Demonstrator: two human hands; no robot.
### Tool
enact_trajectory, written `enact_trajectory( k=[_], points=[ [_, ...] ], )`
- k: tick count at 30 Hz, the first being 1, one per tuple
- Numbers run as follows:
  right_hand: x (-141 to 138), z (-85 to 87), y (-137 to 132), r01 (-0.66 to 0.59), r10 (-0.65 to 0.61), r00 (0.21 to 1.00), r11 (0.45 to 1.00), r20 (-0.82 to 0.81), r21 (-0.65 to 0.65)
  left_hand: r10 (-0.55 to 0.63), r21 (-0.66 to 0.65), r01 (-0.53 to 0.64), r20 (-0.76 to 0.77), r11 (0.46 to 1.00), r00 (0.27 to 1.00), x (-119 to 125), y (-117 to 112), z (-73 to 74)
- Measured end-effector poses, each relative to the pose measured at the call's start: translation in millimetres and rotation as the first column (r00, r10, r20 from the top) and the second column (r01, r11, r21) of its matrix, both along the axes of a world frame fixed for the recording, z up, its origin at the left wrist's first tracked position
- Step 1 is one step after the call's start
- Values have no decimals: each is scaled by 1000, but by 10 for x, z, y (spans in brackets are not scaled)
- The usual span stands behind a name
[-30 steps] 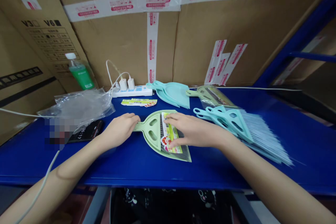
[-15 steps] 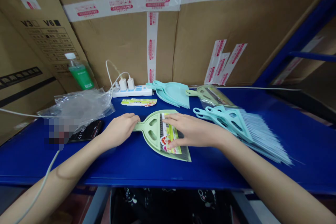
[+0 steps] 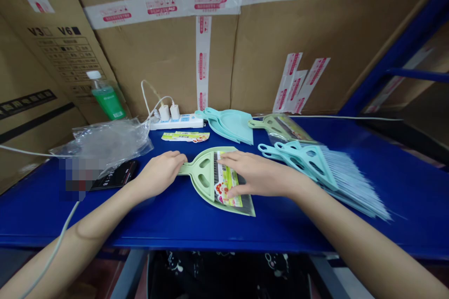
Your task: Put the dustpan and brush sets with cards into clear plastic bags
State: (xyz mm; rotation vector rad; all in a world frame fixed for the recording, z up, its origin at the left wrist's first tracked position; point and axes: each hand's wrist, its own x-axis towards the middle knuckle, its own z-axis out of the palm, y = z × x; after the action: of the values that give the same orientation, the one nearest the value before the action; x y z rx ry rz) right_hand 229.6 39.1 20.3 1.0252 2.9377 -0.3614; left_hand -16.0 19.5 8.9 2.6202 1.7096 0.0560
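On smooth green plastic dustpan (image 3: pixel 204 174), right hand (image 3: pixel 261 175) presses glossy label (image 3: pixel 228 182).

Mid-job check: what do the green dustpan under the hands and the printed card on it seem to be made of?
The green dustpan looks like moulded plastic, matte pale green, one even colour with a smooth raised rim. The printed card seems paper or thin card, flat with bright, perhaps glossy printing; which, I cannot tell.

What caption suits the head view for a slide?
Left hand holds the handle of a green dustpan; right hand lies flat on its label.
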Motion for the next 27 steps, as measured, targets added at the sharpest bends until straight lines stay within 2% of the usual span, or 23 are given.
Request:
enact_trajectory(
  k=[6, 13, 23, 27],
  points=[
    [5, -19, 2, -17, 17, 1000, 1000, 3, 22, -14, 7, 14, 1, 1000, 1000, -4, -6, 4],
    [33, -75, 32, -11, 8, 997, 999, -76, -35, -21, 23, 21, 6, 1000, 1000, -9, -3, -11],
    [60, -59, 55, 45, -47, 999, 994, -23, -97, -5, 16, 5, -15, 1000, 1000, -5, -5, -3],
    [66, -54, 67, 77, -78, 997, 995, -11, -55, -4, 21, 5, -19, 1000, 1000, -4, -6, -9]
  ],
)
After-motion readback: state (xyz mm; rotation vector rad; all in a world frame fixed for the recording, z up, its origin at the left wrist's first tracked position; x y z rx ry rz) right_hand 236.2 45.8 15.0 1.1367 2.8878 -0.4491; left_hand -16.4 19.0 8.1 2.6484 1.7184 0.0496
